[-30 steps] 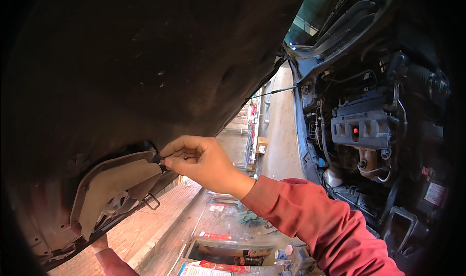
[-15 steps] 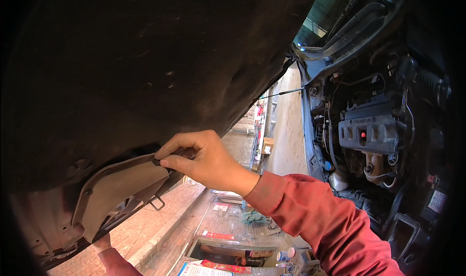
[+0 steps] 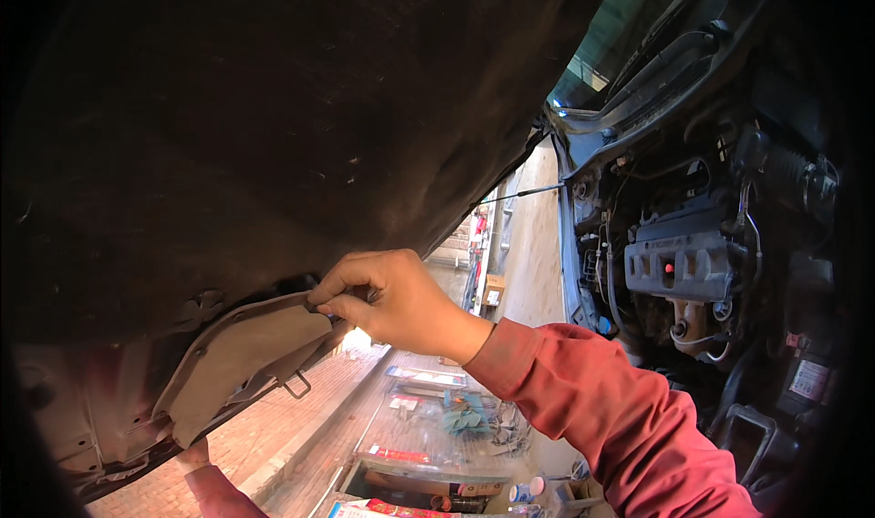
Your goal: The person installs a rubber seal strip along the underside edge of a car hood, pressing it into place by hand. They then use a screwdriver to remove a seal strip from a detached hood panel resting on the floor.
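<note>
A curved grey-brown trim panel lies along the front edge of the raised hood's dark underside. My right hand reaches across from the right with thumb and forefinger closed on the panel's upper right end. Its other fingers are bent, and whatever lies right between the fingertips is too small to make out. At the panel's lower left end is my left hand, mostly hidden behind the panel and the hood edge, so its fingers do not show. A wire loop sticks out below the panel.
On the right lies the exposed engine bay with its engine cover. A thin hood strut spans from hood to car body. Below my arm stand a crate of goods, small white bottles and teal cloths beside brick paving.
The whole view has shifted slightly, with the hood edge moving rightward and the engine leftward. My right hand keeps its pinch at the panel's end, and my left hand stays at the lower end.
</note>
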